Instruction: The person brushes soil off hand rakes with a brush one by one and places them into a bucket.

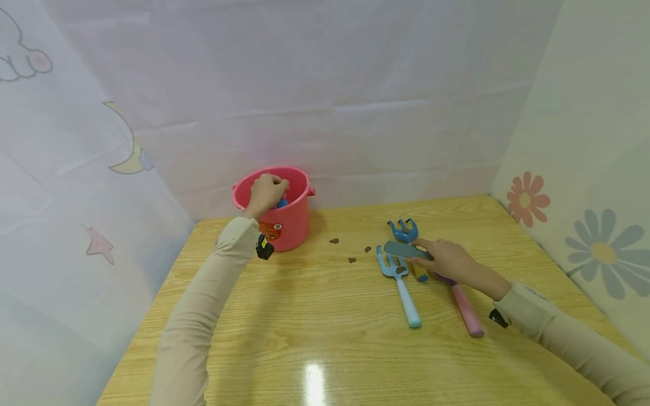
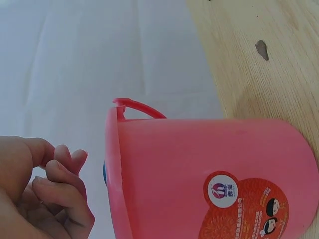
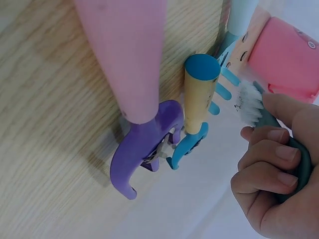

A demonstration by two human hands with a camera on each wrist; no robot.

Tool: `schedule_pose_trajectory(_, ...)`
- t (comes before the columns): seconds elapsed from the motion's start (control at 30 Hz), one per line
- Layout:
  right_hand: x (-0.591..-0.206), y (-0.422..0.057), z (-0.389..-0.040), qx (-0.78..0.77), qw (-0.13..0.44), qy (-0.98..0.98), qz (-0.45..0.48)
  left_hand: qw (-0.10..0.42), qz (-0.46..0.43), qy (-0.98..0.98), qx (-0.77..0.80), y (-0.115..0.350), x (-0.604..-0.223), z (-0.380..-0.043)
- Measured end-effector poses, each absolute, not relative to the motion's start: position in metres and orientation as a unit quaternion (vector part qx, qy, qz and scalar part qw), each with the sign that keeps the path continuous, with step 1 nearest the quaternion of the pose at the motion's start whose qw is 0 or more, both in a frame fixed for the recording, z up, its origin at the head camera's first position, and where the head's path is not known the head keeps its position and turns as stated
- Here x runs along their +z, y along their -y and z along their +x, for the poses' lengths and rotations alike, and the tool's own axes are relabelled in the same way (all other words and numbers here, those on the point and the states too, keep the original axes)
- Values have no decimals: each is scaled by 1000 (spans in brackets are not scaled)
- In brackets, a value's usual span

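Observation:
My left hand (image 1: 266,194) is over the mouth of a pink bucket (image 1: 297,224), its fingers loosely curled with nothing between them in the left wrist view. Something blue (image 1: 281,203) shows inside the bucket, just below the fingers. My right hand (image 1: 449,260) grips a small brush (image 1: 403,250) by its dark green handle; white bristles (image 3: 248,104) show in the right wrist view. The brush hangs over a light blue garden fork (image 1: 408,301) and a blue hand rake (image 1: 405,232) with a yellow handle. Beside them lies a purple hand rake (image 3: 142,152) with a pink handle (image 1: 466,310).
Several brown bits (image 1: 352,260) lie on the wooden table (image 1: 284,327) between bucket and tools, and one brown bit (image 1: 400,269) shows on the fork's head. A pale cloth wall (image 1: 330,84) stands behind the table, with others at both sides.

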State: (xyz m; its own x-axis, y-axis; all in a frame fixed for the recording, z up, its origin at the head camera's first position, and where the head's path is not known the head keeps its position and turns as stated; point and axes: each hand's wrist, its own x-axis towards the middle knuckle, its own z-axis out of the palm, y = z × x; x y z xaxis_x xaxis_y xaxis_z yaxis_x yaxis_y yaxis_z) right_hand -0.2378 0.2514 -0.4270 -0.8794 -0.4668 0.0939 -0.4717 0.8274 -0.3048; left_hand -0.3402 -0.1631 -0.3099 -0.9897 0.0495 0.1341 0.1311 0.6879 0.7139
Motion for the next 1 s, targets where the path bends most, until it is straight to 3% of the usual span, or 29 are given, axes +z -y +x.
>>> schedule_pose_trajectory(1.0,-425,-257,-234,161,31,967,197,64,-134,912,-383,125,-312,-321)
